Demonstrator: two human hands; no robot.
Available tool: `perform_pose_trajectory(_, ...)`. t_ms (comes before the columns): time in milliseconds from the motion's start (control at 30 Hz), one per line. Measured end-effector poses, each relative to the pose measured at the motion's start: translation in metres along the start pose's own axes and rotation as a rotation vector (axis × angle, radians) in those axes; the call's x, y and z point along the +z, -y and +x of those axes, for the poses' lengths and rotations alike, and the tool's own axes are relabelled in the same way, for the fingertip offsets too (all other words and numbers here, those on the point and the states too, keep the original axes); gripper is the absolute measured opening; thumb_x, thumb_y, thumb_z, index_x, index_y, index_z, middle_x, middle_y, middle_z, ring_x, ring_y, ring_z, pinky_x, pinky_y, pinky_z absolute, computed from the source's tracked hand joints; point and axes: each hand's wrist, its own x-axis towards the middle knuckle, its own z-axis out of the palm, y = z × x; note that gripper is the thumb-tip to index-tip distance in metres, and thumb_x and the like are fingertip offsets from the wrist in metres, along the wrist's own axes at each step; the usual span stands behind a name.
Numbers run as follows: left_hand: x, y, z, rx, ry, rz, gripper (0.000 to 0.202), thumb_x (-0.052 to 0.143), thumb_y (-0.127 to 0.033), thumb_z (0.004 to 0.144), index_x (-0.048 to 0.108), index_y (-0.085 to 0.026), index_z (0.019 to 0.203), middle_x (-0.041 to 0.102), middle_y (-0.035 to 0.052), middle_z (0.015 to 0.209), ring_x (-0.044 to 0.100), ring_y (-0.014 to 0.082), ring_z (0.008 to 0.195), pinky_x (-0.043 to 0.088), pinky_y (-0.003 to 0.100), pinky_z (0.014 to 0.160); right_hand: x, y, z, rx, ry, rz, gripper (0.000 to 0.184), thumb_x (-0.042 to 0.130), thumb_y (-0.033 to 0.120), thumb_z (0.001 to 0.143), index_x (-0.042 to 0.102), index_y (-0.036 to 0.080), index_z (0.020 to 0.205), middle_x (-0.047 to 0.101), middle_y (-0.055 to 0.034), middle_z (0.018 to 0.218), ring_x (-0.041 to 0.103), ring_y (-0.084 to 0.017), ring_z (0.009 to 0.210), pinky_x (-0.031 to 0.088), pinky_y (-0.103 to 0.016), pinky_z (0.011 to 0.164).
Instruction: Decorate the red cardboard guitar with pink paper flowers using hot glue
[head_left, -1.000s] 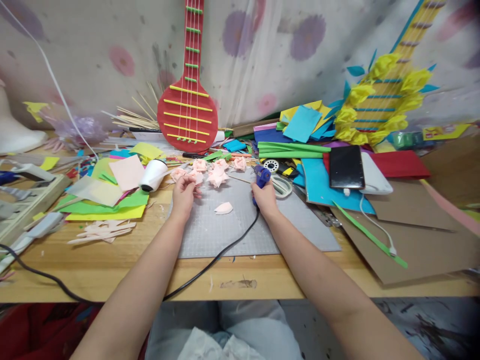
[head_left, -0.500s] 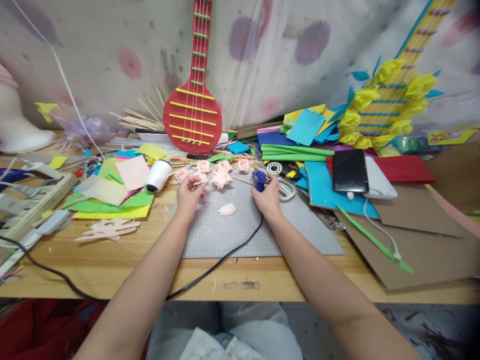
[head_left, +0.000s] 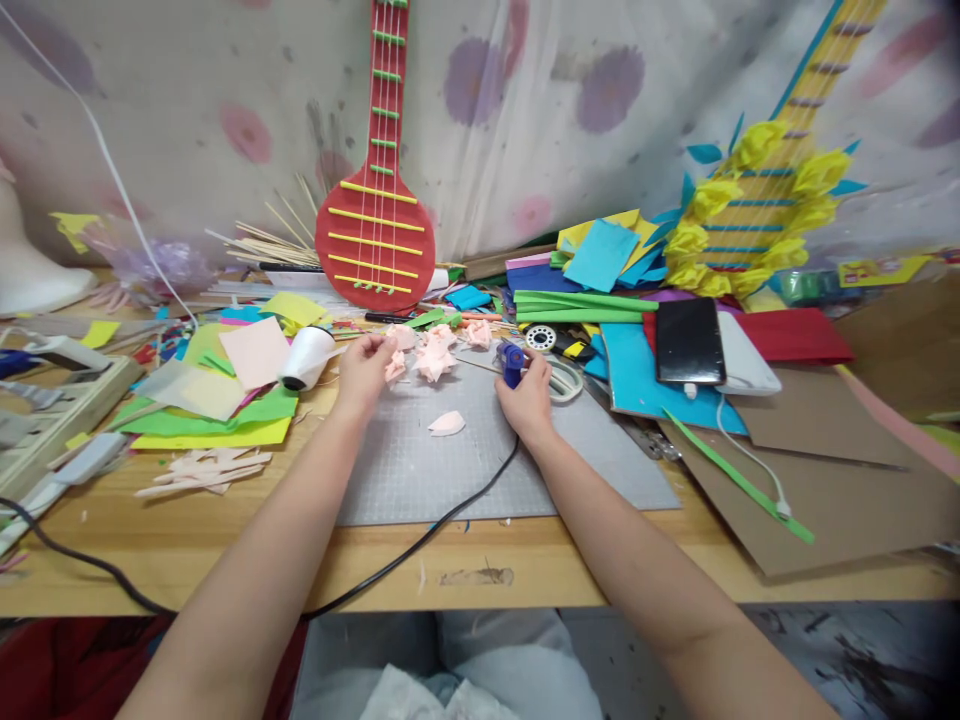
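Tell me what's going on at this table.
A person's right hand holds a blue glue gun above a grey mat. The left hand is beside pale pink flowers; whether it grips one is unclear. A loose pink petal lies on the mat between the hands, and a red stringed instrument stands behind.

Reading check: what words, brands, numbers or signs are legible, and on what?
None can be read.
Yellow packet, far right: reddish marking, too blurred.
Gray mat: fine grid; any numbers are too small.
Blue glue gun in the right hand: no legible label.
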Motion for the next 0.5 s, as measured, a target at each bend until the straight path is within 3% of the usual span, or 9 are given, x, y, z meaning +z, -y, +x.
perform_pose_trajectory(100, 0.011, -0.011, 0.011, -0.149, 0.133, -0.146, 0.013, 0.069, -0.020, 0.062, 0.056, -0.015, 0.064, 0.055, -0.0012, 0.063, 0.051, 0.0083, 0.058, 0.041, 0.020, 0.057, 0.001, -0.001, 0.000, 0.018, 0.014, 0.014, 0.055, 0.054, 0.021, 0.065, 0.037, 0.017, 0.117, 0.042, -0.0148, 0.117, 0.045, -0.026, 0.110, 0.040, -0.045, 0.092)
perform_pose_trajectory(300, 0.027, -0.007, 0.027, -0.360, 0.306, -0.142, 0.013, 0.067, -0.013, 0.061, 0.054, -0.014, 0.061, 0.053, 0.0003, 0.056, 0.053, 0.0099, 0.055, 0.040, 0.019, 0.049, 0.001, -0.001, 0.001, 0.048, 0.041, 0.039, 0.055, 0.053, 0.020, 0.064, 0.038, 0.017, 0.117, 0.041, -0.0154, 0.121, 0.045, -0.026, 0.112, 0.039, -0.044, 0.094)
perform_pose_trajectory(500, 0.029, -0.011, 0.011, -0.408, 0.373, -0.236, 0.009, 0.063, -0.014, 0.065, 0.055, -0.013, 0.068, 0.060, 0.0041, 0.070, 0.057, 0.0126, 0.065, 0.048, 0.028, 0.062, 0.001, 0.000, 0.001, 0.052, 0.052, 0.035, 0.054, 0.052, 0.020, 0.064, 0.038, 0.017, 0.116, 0.041, -0.0155, 0.120, 0.044, -0.027, 0.113, 0.039, -0.045, 0.095)
